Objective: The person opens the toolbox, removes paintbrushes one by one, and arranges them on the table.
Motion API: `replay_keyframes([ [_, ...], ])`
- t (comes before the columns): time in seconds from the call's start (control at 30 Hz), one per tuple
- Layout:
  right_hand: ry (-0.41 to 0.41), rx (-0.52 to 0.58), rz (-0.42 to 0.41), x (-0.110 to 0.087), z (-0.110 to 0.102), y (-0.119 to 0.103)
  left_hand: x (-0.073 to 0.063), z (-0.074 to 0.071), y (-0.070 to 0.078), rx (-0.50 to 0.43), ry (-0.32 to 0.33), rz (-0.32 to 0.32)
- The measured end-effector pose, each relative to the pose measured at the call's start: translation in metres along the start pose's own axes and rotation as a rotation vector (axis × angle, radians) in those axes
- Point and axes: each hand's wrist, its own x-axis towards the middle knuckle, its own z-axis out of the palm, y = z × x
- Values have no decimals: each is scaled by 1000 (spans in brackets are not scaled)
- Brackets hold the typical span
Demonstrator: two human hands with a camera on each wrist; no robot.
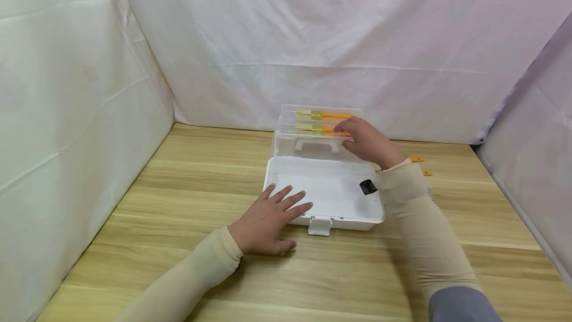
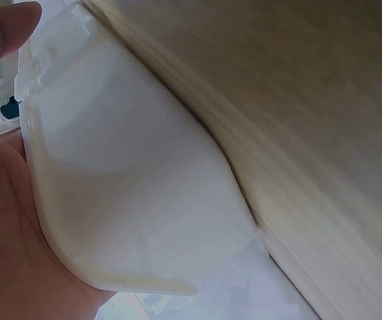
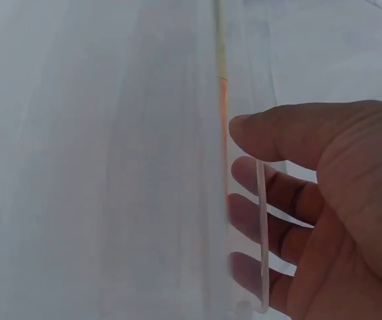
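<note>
A white plastic storage box (image 1: 328, 190) stands with its lid raised and two clear trays folded up at the back. Flat paintbrushes with pale bristles and orange handles lie in the trays, one upper brush (image 1: 316, 115) and one lower brush (image 1: 315, 129). My left hand (image 1: 268, 220) rests with spread fingers over the box's front left corner; in the left wrist view the palm lies along the white wall (image 2: 137, 173). My right hand (image 1: 368, 142) reaches to the trays' right end by the brush handles. Its fingers (image 3: 247, 217) show through the clear tray wall, thumb apart from them.
Two orange handle ends (image 1: 416, 159) lie on the wooden table right of the box, partly hidden by my right sleeve (image 1: 424, 232). A latch (image 1: 320, 226) hangs at the box's front. White cloth (image 1: 313, 29) hangs behind the table.
</note>
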Motion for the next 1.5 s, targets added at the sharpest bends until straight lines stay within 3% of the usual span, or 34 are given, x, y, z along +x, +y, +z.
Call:
replay_keyframes([
  [0.4, 43, -17, -14, 6, 18, 7, 0, 0, 0, 2, -19, -6],
  [0.73, 9, -6, 36, 5, 18, 1, 1, -2, 0, -7, -37, -15],
  [1.23, 27, -37, 53, 6, 20, -1, 1, -3, 3, -25, -45, -20],
  [1.5, 36, 29, 71, 4, 18, -2, 2, -4, 3, -25, -42, -24],
])
